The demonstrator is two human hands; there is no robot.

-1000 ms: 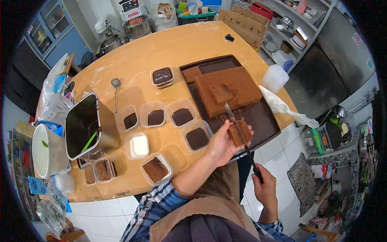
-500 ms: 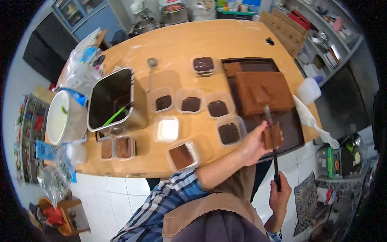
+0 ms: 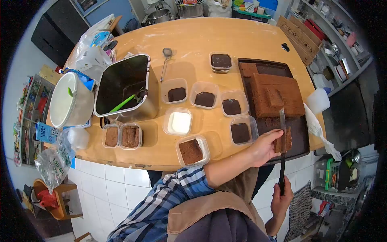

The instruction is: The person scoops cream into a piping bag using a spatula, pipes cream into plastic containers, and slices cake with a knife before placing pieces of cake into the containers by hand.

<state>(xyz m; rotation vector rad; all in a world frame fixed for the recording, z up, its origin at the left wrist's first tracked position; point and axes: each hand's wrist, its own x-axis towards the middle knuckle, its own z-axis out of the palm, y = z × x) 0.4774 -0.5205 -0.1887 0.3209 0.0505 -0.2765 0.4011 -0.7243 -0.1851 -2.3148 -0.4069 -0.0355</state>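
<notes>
My left hand (image 3: 264, 149) grips a small piece of brown chocolate cake (image 3: 288, 139) above the near part of a dark baking tray (image 3: 296, 147). My right hand (image 3: 281, 199) is closed round the black handle of a long knife (image 3: 282, 121). The blade points away from me and lies across the held piece; whether it has cut in, I cannot tell. Beyond the tip, a large cake slab (image 3: 292, 86) sits on the tray with a smaller piece on top. Left of my forearm, a plastic tub (image 3: 205, 159) holds a cake square beside white cream.
Several tubs (image 3: 204, 97) have dark filling; another tub (image 3: 177, 122) holds white cream. Further left stand two cake-filled tubs (image 3: 131, 137), a deep metal container (image 3: 151, 97) with a green-handled utensil, and a white bucket (image 3: 60, 107). A white piping bag (image 3: 318, 127) lies right of the tray.
The camera view has turned slightly, so the table and its contents appear further right. Both hands keep their grips, with the knife still across the cake piece.
</notes>
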